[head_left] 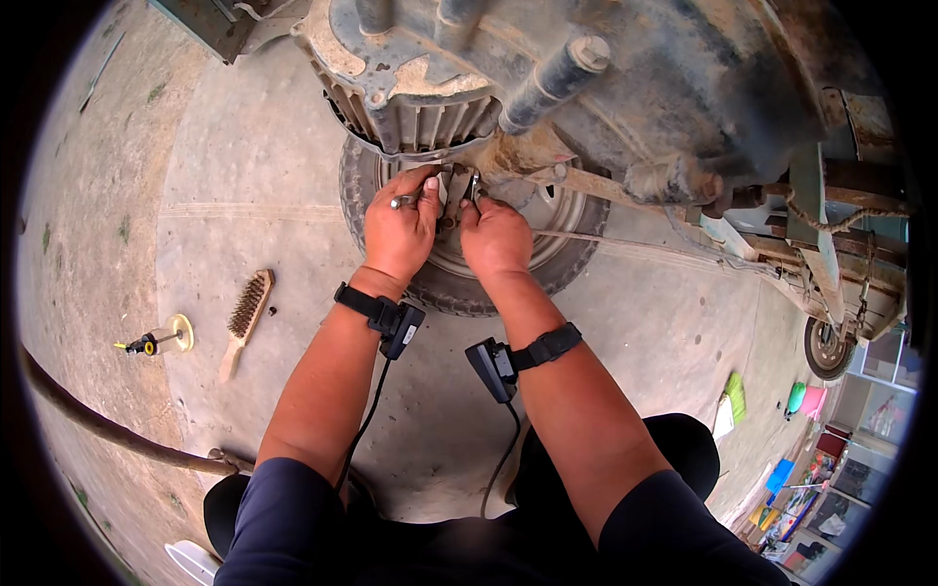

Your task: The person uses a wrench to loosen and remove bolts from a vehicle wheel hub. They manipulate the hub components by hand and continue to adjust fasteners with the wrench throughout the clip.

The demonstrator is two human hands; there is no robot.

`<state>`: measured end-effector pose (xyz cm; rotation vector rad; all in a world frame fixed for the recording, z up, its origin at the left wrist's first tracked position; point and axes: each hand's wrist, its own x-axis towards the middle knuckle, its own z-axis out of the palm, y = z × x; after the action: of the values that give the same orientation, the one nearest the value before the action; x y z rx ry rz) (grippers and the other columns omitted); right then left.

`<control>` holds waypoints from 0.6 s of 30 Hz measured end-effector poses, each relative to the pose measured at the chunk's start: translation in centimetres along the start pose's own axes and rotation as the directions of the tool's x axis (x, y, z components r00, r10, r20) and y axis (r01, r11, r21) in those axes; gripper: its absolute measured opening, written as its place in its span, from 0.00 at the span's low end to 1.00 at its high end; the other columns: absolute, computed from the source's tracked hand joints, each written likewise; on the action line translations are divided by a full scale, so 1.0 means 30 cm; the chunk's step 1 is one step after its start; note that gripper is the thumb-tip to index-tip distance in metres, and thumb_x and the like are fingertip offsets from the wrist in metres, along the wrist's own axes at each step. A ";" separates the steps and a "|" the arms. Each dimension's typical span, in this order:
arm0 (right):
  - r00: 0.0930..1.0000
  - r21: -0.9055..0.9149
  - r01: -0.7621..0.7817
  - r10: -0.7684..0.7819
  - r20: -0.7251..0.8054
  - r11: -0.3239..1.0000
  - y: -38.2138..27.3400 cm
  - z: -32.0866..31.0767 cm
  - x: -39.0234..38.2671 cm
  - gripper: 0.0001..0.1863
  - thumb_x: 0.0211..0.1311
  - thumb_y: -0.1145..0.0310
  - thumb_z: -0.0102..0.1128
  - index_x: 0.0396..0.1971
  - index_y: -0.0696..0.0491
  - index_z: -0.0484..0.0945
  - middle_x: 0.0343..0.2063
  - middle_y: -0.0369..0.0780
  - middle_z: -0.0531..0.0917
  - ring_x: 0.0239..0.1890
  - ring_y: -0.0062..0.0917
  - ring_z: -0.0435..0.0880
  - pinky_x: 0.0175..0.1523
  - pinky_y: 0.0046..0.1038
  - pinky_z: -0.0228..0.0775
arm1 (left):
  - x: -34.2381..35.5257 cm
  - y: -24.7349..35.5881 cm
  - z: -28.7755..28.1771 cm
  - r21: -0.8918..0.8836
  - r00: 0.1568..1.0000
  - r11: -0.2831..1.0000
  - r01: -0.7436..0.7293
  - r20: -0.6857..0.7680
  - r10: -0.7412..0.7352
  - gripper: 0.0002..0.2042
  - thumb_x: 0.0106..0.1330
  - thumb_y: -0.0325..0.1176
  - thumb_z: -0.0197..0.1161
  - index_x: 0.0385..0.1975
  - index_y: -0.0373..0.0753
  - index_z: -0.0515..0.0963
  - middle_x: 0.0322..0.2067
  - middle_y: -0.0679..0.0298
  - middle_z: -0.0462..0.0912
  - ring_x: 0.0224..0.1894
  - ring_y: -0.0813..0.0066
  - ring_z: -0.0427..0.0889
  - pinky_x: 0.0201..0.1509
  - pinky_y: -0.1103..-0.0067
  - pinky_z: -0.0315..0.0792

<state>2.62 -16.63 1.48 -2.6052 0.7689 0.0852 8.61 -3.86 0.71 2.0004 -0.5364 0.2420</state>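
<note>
Both my hands are at the hub of a black-tyred wheel [445, 293], just below a large, dirty, finned metal housing [410, 112]. My left hand [399, 227], with a ring on one finger, is closed with thumb and fingers against a worn grey-brown metal part [452, 195] at the hub. Close beside it, my right hand [496, 237] pinches a small shiny metal tool [473, 186], mostly hidden by the fingers. Whether it is a spanner or pliers I cannot tell. Each wrist carries a black strap with a small box and cable.
A wire brush [247, 317] lies on the concrete floor at left, near a yellow-and-black tool with a round disc [181, 333]. A curved pole [107, 425] crosses the lower left. Rusty frame members [811, 234] and a thin cable [625, 239] extend at right.
</note>
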 end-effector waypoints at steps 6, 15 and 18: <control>0.999 0.016 0.029 -0.028 -0.026 0.999 0.004 0.009 0.000 0.21 0.71 0.53 0.48 0.37 0.53 0.84 0.39 0.47 0.86 0.42 0.45 0.85 0.49 0.43 0.76 | 0.157 -0.025 -0.020 0.209 0.956 0.977 0.045 0.276 -0.103 0.12 0.72 0.38 0.58 0.45 0.38 0.83 0.39 0.48 0.86 0.41 0.42 0.83 0.43 0.61 0.77; 0.999 0.003 0.040 -0.040 -0.015 0.999 -0.001 0.007 0.000 0.20 0.71 0.52 0.49 0.37 0.53 0.84 0.38 0.47 0.86 0.42 0.44 0.85 0.48 0.43 0.77 | 0.244 -0.148 0.063 0.467 0.966 0.848 -0.250 0.175 0.188 0.14 0.66 0.37 0.60 0.50 0.43 0.82 0.47 0.49 0.84 0.50 0.44 0.81 0.52 0.60 0.76; 0.999 0.002 0.042 -0.042 -0.018 0.999 0.000 0.010 -0.003 0.21 0.71 0.52 0.48 0.38 0.53 0.83 0.38 0.46 0.86 0.42 0.44 0.85 0.48 0.43 0.77 | 0.241 -0.192 0.048 0.464 0.964 0.846 -0.261 0.164 0.207 0.13 0.66 0.36 0.60 0.47 0.42 0.83 0.42 0.49 0.86 0.48 0.45 0.83 0.50 0.61 0.78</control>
<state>2.58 -16.45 1.23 -2.6215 0.7194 0.0489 17.60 -4.81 -1.70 2.4428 -0.8599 0.4579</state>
